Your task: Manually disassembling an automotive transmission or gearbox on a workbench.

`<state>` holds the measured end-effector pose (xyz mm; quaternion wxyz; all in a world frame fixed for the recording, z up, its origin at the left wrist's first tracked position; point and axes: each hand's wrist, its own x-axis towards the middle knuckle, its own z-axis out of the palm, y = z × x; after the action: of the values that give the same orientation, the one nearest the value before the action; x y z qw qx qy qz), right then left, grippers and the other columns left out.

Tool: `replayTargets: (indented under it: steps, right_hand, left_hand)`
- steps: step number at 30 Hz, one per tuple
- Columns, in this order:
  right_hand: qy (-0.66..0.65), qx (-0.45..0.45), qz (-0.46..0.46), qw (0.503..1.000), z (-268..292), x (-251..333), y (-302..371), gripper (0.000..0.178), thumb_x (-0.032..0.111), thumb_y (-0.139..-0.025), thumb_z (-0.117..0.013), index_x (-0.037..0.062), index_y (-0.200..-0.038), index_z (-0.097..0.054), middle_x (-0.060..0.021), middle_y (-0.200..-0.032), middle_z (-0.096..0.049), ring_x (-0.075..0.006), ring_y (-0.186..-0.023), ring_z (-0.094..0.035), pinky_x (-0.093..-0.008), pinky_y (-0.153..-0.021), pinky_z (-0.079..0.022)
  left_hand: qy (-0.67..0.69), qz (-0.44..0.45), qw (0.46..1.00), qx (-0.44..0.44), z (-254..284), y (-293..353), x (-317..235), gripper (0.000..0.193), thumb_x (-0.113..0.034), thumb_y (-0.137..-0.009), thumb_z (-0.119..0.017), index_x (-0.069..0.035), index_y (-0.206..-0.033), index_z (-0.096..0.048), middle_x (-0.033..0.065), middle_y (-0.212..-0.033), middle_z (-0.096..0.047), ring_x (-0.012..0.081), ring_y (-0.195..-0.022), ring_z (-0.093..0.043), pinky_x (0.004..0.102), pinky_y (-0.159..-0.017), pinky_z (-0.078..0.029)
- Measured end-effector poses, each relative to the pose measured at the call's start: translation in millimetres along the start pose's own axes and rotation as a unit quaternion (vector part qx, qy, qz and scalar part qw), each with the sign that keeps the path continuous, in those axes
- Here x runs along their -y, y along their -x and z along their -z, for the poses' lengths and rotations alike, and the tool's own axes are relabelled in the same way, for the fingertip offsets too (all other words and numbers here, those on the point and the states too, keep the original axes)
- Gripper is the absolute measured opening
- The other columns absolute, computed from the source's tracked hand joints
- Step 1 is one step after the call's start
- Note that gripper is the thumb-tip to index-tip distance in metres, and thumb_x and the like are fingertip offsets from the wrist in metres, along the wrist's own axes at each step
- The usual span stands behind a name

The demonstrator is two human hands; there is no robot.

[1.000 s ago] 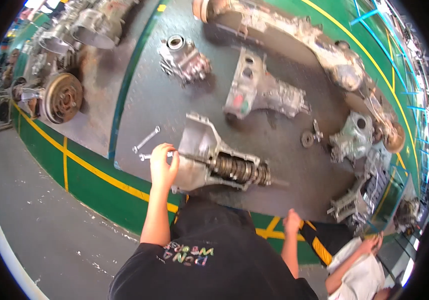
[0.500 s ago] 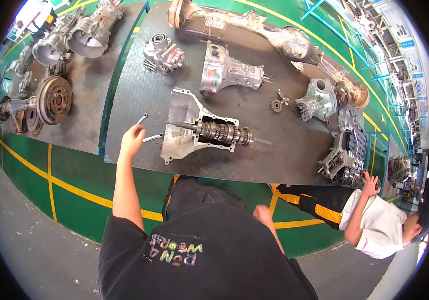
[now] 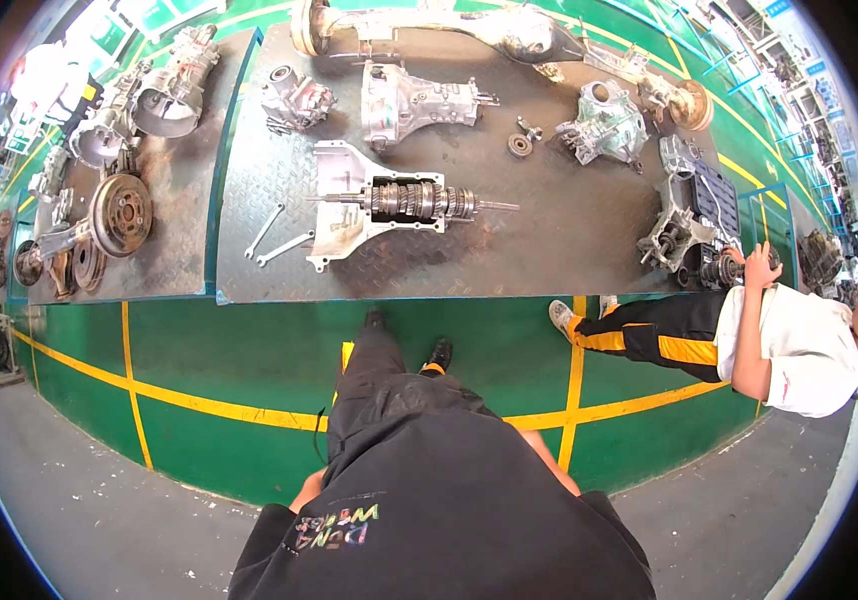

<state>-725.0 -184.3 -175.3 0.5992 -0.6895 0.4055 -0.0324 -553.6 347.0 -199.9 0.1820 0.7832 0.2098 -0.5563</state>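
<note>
Both my hands are hidden behind my black shirt; only a bit of left forearm and a strip of right forearm show at my sides. On the metal-topped table in front of me lies an opened gearbox housing, its gear shaft exposed and pointing right. Left of the housing, two wrenches rest on the plate: one slanted wrench and a lower wrench close to the bell end. Neither is touched by a hand.
Behind lie a closed gearbox, a smaller casting, a bearing and a long axle. A co-worker handles geared parts at the right end. A second table at left carries a brake drum.
My left hand has left the wrench on the table and dropped back to my side. The right hand has slipped from sight. My view has shifted, and I stand farther from the table.
</note>
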Motion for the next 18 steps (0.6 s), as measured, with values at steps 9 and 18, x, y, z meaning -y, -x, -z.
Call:
replayTargets:
  steps: [9,18]
  right_hand:
    - [0.355,0.129,0.032,0.925,21.4,-32.1,92.7,0.024,0.023,-0.089,-0.057,0.0057,-0.073,-0.061,-0.0098,-0.066,-0.060,-0.0271,-0.062,-0.059,-0.0408,-0.056,-0.045]
    - [0.193,-0.248,-0.040,0.948,-60.0,106.8,-45.1,0.017,0.017,-0.088,-0.064,0.0000,-0.090,-0.066,-0.0118,-0.078,-0.068,-0.0212,-0.073,-0.066,-0.0341,-0.070,-0.052]
  left_hand:
    - [0.203,-0.325,0.923,-0.032,210.9,-51.2,-234.7,0.022,-0.026,-0.094,-0.054,-0.007,-0.103,-0.061,0.0054,-0.084,-0.067,0.0159,-0.073,-0.065,0.0308,-0.055,-0.051]
    - [0.343,-0.269,0.893,-0.113,269.4,-65.4,-194.6,0.026,-0.028,-0.099,-0.057,-0.008,-0.115,-0.061,0.0036,-0.094,-0.068,0.0104,-0.072,-0.064,0.0257,-0.053,-0.047]
